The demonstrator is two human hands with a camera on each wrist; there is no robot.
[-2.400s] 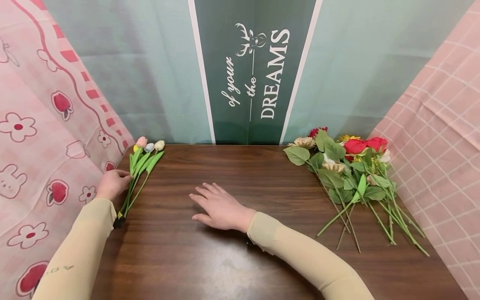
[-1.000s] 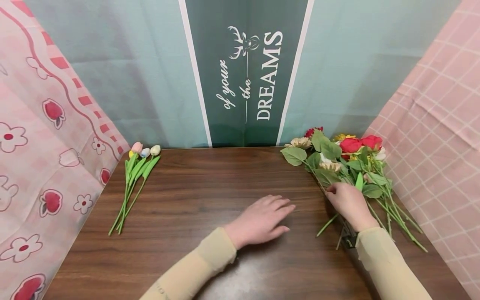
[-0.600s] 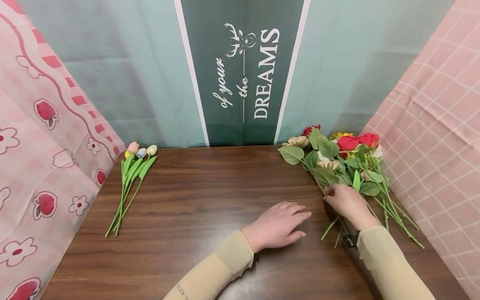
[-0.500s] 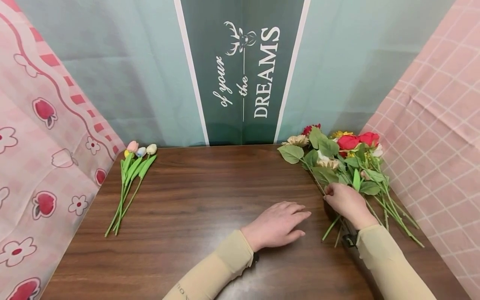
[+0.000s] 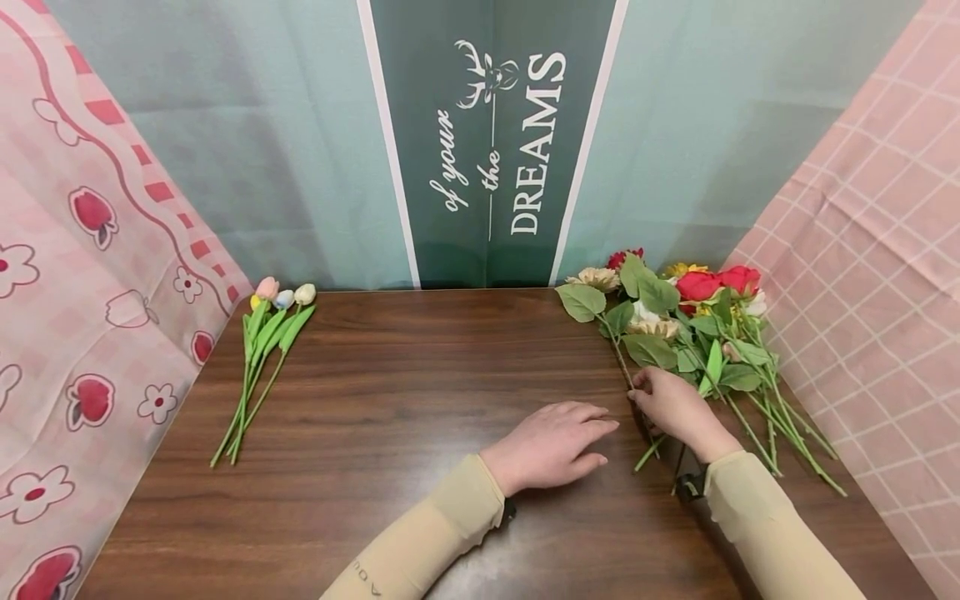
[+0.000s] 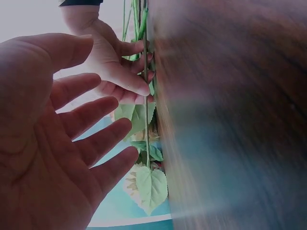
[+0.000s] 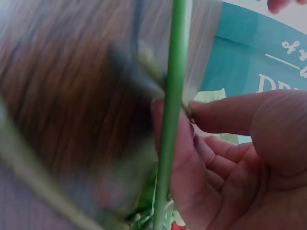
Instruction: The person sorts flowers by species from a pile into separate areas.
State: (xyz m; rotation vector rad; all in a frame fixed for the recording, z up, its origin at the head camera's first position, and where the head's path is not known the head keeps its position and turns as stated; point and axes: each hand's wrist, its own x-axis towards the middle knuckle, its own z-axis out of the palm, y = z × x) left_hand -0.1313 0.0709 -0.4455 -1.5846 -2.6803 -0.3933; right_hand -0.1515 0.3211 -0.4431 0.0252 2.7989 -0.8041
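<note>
My right hand point(image 5: 675, 408) pinches the thin brown stem point(image 5: 620, 360) of a cream flower point(image 5: 597, 278) between thumb and forefinger, at the left side of the flower pile. Broad green leaves point(image 6: 152, 188) hang on that stem in the left wrist view. A smooth green stem point(image 7: 174, 62) crosses in front of the fingers in the right wrist view. My left hand point(image 5: 551, 446) is held over the table just left of the right hand, fingers spread and nothing in it. Red roses point(image 5: 699, 286) and other artificial flowers lie tangled beyond the right hand.
Several tulips point(image 5: 267, 329) with pink, yellow, pale blue and white heads lie together at the table's left end. The brown wooden table point(image 5: 420, 367) is walled by a green curtain point(image 5: 300, 150) behind and pink cloths on both sides.
My left hand has left the tulips and come to the middle right. My right hand has gone to the flower pile, taken hold of a stem and shifted it slightly left.
</note>
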